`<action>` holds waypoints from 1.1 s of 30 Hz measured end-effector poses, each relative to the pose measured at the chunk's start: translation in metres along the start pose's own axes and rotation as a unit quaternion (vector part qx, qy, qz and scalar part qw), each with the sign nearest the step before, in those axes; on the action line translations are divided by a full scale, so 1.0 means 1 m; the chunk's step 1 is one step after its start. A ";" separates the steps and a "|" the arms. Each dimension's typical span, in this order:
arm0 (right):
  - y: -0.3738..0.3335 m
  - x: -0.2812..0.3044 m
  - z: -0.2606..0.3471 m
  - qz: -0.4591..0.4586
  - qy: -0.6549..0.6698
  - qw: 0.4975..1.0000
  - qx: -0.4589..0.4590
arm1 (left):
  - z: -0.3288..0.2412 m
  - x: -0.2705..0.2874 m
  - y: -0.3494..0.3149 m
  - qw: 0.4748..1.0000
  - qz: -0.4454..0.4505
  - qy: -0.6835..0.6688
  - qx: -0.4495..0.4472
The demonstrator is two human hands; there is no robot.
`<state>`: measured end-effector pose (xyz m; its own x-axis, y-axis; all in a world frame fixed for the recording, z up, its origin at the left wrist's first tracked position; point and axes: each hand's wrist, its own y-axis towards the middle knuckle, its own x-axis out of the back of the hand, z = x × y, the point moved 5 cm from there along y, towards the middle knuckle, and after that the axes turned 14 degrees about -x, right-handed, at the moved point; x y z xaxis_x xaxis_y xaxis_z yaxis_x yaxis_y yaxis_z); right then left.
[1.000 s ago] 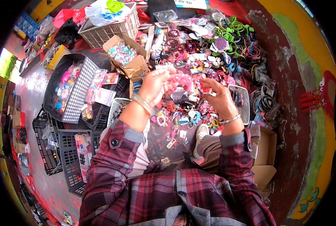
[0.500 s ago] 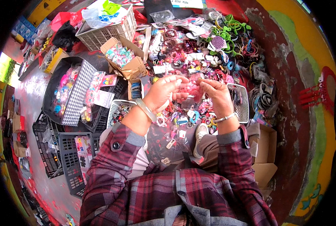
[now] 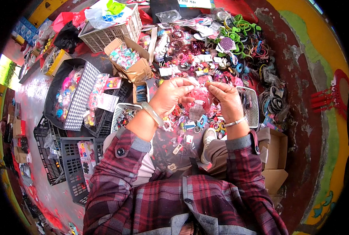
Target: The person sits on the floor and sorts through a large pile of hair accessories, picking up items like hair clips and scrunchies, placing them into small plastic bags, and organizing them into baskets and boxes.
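My left hand, a pale bangle at its wrist, pinches a whitish, see-through edge between thumb and forefinger. Close by on the right, my right hand has its thumb and fingertips pressed together at the upper right corner of the same item. Between them hangs a pink frilly piece, with a greyish checked part at its lower end; it looks like a hair accessory, perhaps in clear plastic. Below and behind it spreads a pile of small hair accessories, mostly pink and red, which hides the item's outline in places.
White perforated baskets flank the pile. To the left stand a cardboard box of wrapped pieces, a black bin with a houndstooth side and a dark crate. Green headbands lie at the far right. My shoe is near the pile.
The pink frilly piece now hangs more spread out between my hands, and its checked lower part shows more. My left fingers have closed from a looser spread into a pinch.
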<state>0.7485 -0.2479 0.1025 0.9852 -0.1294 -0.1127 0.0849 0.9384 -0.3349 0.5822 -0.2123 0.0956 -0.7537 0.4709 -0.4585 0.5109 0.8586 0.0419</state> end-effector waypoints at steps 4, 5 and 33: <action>-0.004 -0.003 0.006 -0.001 0.013 1.000 0.005 | -0.005 0.000 -0.002 0.999 -0.026 -0.042 0.013; -0.005 -0.003 0.006 0.001 0.024 1.000 0.002 | -0.006 0.000 -0.002 0.998 -0.029 -0.046 0.014; -0.007 0.002 0.010 0.094 0.079 0.990 0.074 | -0.018 -0.007 -0.001 0.997 0.001 0.017 -0.073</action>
<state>0.7512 -0.2516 0.1140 0.9511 0.0138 -0.3086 -0.0647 0.9858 -0.1551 0.5797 -0.2126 0.1152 -0.7677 0.4764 -0.4286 0.4479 0.8772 0.1726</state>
